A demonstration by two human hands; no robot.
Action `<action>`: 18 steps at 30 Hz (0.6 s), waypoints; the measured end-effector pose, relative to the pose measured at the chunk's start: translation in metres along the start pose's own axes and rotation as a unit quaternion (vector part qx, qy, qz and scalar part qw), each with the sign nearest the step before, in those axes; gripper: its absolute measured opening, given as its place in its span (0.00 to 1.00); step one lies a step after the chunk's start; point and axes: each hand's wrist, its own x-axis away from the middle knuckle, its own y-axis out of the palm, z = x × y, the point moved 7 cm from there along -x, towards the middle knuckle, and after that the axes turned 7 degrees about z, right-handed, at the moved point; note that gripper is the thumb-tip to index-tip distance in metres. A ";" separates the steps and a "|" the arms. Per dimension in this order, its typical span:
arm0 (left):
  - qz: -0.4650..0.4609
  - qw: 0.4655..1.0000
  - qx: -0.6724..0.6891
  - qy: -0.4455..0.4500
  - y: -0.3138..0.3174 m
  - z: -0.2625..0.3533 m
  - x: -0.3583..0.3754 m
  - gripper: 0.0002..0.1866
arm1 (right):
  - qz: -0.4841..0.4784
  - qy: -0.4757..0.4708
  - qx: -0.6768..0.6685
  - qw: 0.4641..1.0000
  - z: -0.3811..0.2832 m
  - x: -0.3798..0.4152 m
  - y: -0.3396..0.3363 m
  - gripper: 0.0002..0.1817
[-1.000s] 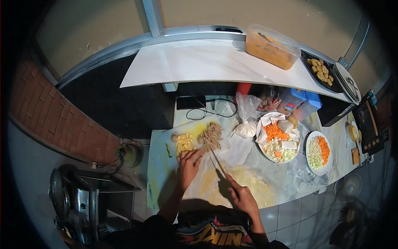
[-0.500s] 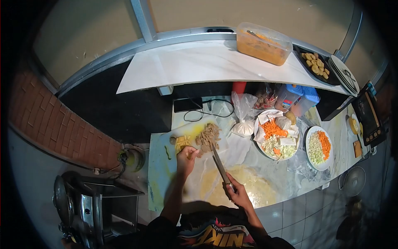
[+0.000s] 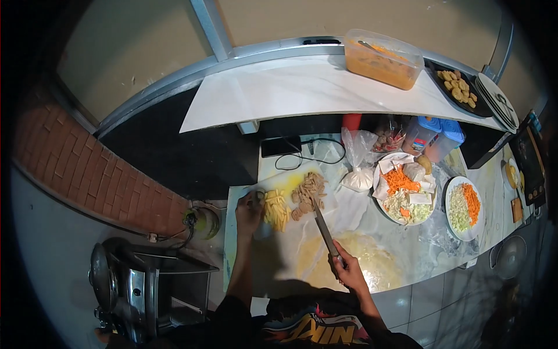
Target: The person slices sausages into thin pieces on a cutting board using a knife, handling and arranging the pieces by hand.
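Note:
In the head view, my right hand is closed round the handle of a long knife. The blade tip reaches the pile of brown cut strips on the white cutting board. My left hand is at the left side of the board, its fingers closed at a round brown piece that they partly hide. Just right of that hand lies a heap of pale yellow strips.
Plates of shredded carrot and cabbage stand to the right. Behind them are a bag of white powder and blue-lidded containers. A phone with a cable lies behind the board. The raised shelf holds an orange-filled tub.
My left hand has moved left, off the yellow strips and onto the round brown piece. The knife stays at the brown strips. The whole view has shifted slightly.

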 end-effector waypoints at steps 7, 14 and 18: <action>-0.009 0.997 -0.072 -0.033 0.021 -0.004 -0.004 0.19 | 0.009 -0.002 0.027 1.000 -0.003 0.003 -0.001 0.30; 0.039 0.999 0.004 -0.007 0.021 -0.026 -0.005 0.18 | -0.030 -0.094 0.173 0.980 0.002 -0.004 0.007 0.31; 0.028 0.994 0.052 -0.093 0.001 -0.022 -0.006 0.13 | -0.080 -0.129 0.188 0.970 -0.027 0.005 0.017 0.32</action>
